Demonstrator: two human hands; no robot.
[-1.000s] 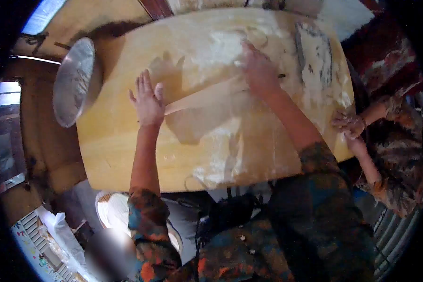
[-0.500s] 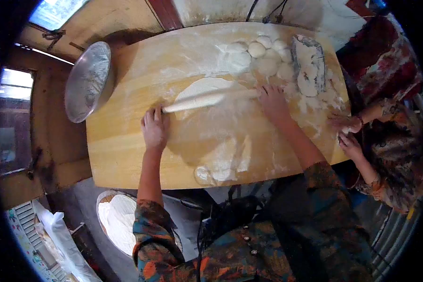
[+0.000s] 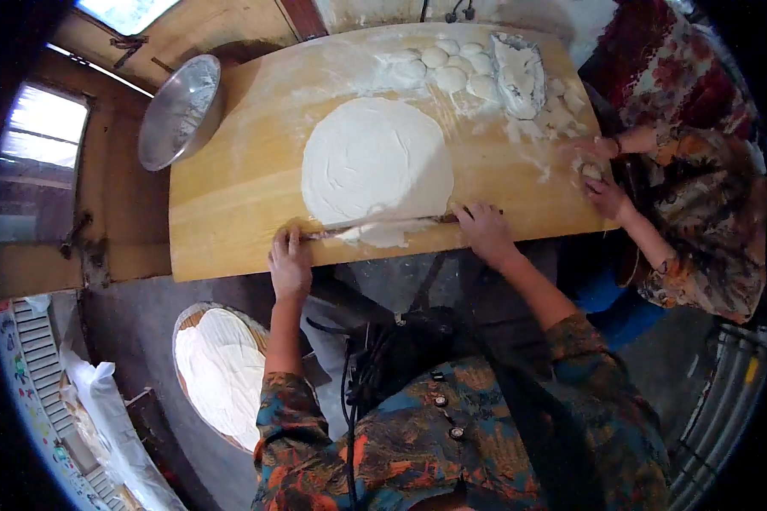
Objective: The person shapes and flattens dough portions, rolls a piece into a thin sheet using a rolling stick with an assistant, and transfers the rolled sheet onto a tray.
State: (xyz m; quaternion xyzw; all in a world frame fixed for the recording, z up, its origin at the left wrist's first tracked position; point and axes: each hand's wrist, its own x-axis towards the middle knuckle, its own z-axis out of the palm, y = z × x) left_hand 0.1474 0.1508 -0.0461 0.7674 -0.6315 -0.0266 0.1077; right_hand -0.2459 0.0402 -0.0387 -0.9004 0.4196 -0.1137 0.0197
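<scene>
A wide round dough sheet (image 3: 375, 162) lies flat on the floured wooden board, with faint creases in its surface. Along its near edge, close to the board's front, runs a rolling pin (image 3: 392, 224). My left hand (image 3: 290, 266) is closed on the pin's left end, and my right hand (image 3: 486, 234) grips the right end. A little loose flour lies just under the pin at the edge. Several pale dough balls (image 3: 452, 79) sit together farther back.
A bag of flour (image 3: 520, 81) lies at the back right, a metal bowl (image 3: 179, 115) at the back left of the board (image 3: 239, 162). Stacked dough sheets (image 3: 222, 366) rest on a round tray below. Another person's hands (image 3: 609, 196) hold a small dough piece at right.
Both hands have drawn the rolling pin from the middle of the dough to its near edge, uncovering the whole sheet. The camera view has also shifted.
</scene>
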